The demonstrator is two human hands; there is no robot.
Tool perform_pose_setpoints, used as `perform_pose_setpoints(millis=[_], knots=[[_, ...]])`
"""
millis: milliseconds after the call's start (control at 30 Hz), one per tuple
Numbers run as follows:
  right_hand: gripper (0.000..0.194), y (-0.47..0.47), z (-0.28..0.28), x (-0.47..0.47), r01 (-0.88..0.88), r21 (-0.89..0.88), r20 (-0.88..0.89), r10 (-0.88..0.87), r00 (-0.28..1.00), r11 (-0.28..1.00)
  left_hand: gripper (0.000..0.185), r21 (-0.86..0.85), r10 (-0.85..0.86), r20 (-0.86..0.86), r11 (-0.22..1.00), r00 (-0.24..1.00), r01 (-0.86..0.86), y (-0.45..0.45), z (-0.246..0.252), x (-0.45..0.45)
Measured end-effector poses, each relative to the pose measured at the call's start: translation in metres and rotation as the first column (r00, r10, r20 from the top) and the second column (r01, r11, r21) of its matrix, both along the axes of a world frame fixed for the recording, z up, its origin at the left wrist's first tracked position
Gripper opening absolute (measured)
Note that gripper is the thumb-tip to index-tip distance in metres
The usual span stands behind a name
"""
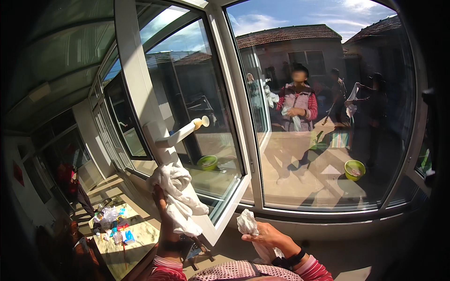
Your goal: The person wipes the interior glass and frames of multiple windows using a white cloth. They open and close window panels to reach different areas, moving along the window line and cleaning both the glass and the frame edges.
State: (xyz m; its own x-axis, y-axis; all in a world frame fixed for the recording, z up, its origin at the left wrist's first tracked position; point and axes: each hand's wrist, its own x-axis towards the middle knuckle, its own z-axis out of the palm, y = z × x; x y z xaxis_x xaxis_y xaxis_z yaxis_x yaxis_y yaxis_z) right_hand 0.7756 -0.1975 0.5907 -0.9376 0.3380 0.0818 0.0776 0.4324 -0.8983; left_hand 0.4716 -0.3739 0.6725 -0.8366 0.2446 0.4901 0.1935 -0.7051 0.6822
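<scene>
My left hand [161, 207] grips a large bunched white cloth [181, 200] against the white frame of an open window sash [200, 210], below the handle. Most of its fingers are hidden behind the cloth and frame. Just above sticks out the white window handle [172, 139], its end carrying a cream-coloured cup-shaped piece [201, 122]. Close to my body, right of the sash's lower corner, my right hand [272, 236] is closed around a crumpled white cloth [247, 222]. One end of that cloth pokes up past the thumb; the rest hangs under the palm.
A fixed window pane [316, 189] fills the right side, mirroring people and a green basin [355, 170]. At lower left stands a marble-patterned table [140, 224] with plastic bags and small packets. A person in red [68, 182] is farther back. Wooden legs [202, 246] show below the sash.
</scene>
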Motion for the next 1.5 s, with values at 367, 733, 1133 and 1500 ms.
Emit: perform_pose_setpoints(millis=[367,733,1133,1500], knots=[[0.055,0.007,-0.048,-0.026,0.072,-0.042,-0.043,-0.074,0.996,0.996,0.06,0.029,-0.115,-0.051,0.993,0.992,0.116,-0.002,-0.001,-0.089],[0.055,0.017,-0.069,-0.04,0.138,-0.09,0.038,-0.135,0.99,0.986,0.058,-0.039,0.149,-0.245,0.986,0.958,-0.163,0.012,-0.012,-0.123],[0.046,0.055,-0.042,-0.088,0.193,0.267,0.119,-0.231,0.966,0.944,0.049,0.053,0.301,-0.314,0.953,0.901,-0.299,0.011,-0.02,-0.175],[0.032,0.099,0.205,-0.196,0.365,0.602,-0.497,-0.025,0.868,0.71,0.016,0.038,0.407,-0.065,0.913,0.911,-0.405,0.026,-0.025,-0.167]])
